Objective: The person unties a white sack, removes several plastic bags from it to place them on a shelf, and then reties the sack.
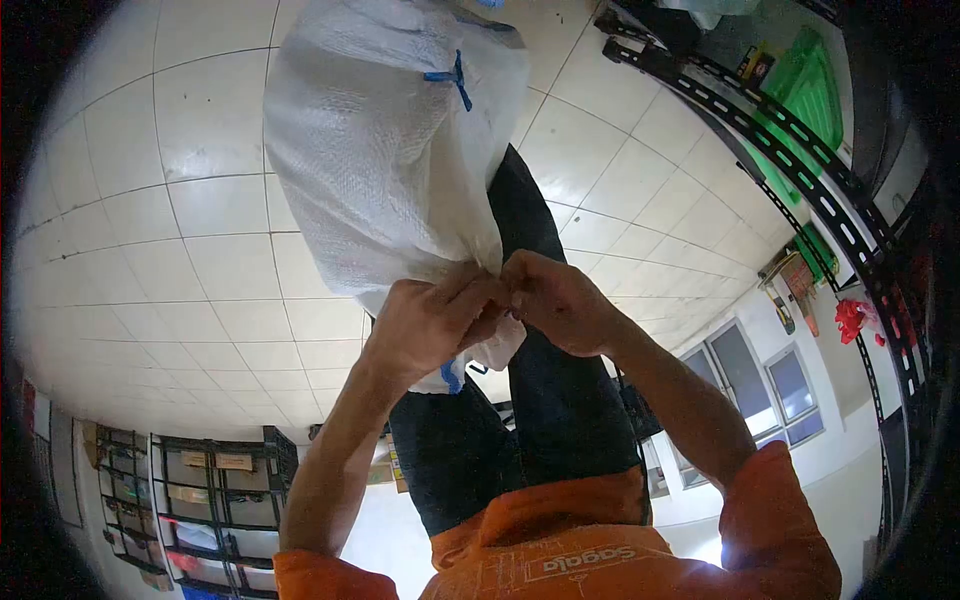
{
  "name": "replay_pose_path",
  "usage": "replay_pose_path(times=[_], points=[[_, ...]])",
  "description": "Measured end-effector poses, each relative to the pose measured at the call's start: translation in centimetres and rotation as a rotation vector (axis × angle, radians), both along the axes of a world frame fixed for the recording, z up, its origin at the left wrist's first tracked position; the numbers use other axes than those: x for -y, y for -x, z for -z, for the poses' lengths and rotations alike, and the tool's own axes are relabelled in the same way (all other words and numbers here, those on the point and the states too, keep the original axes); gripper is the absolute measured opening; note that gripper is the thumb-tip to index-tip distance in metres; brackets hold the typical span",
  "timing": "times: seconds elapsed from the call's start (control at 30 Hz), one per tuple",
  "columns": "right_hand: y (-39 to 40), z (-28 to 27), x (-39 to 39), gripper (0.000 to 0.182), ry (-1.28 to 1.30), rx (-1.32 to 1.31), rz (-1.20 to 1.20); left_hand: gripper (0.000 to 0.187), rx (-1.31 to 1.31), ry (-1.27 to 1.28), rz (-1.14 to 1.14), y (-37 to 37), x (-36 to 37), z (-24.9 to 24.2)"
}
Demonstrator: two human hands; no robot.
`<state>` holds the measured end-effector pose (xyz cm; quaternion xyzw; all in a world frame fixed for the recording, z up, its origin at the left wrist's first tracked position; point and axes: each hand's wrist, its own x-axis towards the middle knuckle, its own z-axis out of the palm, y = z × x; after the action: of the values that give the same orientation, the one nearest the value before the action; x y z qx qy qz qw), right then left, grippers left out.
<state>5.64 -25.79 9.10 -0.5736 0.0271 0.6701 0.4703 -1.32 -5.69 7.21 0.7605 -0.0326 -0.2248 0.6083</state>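
- The white woven sack (385,150) stretches up and away from both hands, its long side pointing across the tiled floor (190,260).
- The left hand (430,325) and right hand (560,300) pinch its near end, touching each other.

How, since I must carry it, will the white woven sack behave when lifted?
The white sack probably flops: its cloth creases at the gathered mouth. It bulges full, so likely heavy. Its weave should resist slipping.
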Motion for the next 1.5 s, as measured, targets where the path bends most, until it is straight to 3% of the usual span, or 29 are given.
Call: replay_pose_path(times=[0.07,0.33,0.4,0.5,0.57,0.7,0.8,0.87,0.93,1.03,1.07,1.13,1.17,1.3,1.37,1.5], points=[[-0.7,-0.2,-0.4,0.010,0.056,-0.015,0.004,0.022,0.114,-0.127,-0.060,0.2,0.5,0.1],[-1.6,0.5,-0.5,0.015,0.185,-0.065,0.046,0.018,0.087,-0.196,-0.099,0.7,0.7,1.0],[-2.5,0.5,-1.2,0.020,0.234,-0.013,-0.085,0.016,0.068,-0.208,-0.091,0.7,0.6,1.2],[-2.0,2.0,-1.1,0.025,0.114,0.152,-0.061,0.014,0.020,-0.151,-0.181,1.2,0.6,1.5],[-1.5,3.3,-1.5,0.028,0.109,0.179,-0.110,0.012,-0.351,-0.047,-0.384,1.5,0.7,1.6],[0.2,3.7,-3.7,0.032,0.020,0.225,-0.153,0.011,-0.386,-0.066,-0.513,1.9,0.2,1.9],[0.8,2.6,-4.5,0.029,-0.043,0.273,-0.110,0.005,-0.328,0.079,-0.622,2.2,0.0,0.2],[0.7,1.6,-4.2,0.023,0.003,0.323,-0.085,0.002,-0.551,0.528,-0.926,2.6,0.0,-1.1],[0.1,0.7,-3.0,0.018,0.026,0.343,-0.025,0.004,-0.528,0.538,-0.924,2.8,-0.1,-2.1],[0.2,0.0,-1.6,0.016,0.069,0.324,-0.026,0.016,-0.550,0.244,-0.661,2.3,-0.3,-3.4],[0.3,0.0,-0.9,0.017,0.083,0.319,-0.001,0.016,-0.547,0.253,-0.662,1.5,-0.3,-4.3],[-0.1,-0.8,-1.2,0.021,0.105,0.357,-0.062,0.021,-0.659,-0.108,-0.431,0.4,0.1,-6.2],[-0.2,-1.1,-1.6,0.025,0.118,0.392,-0.116,0.027,-0.533,-0.182,-0.439,0.4,0.9,-6.7],[0.4,-1.7,-2.3,0.034,-0.019,0.542,-0.119,0.030,-0.458,-0.246,-0.419,0.0,2.2,-8.4],[0.6,-1.8,-2.2,0.038,-0.030,0.560,-0.274,0.031,-0.487,-0.239,-0.410,0.4,2.4,-8.8],[0.4,-0.8,-1.8,0.036,-0.069,0.637,-0.321,0.035,-0.519,-0.204,-0.481,1.3,2.9,-8.7]])
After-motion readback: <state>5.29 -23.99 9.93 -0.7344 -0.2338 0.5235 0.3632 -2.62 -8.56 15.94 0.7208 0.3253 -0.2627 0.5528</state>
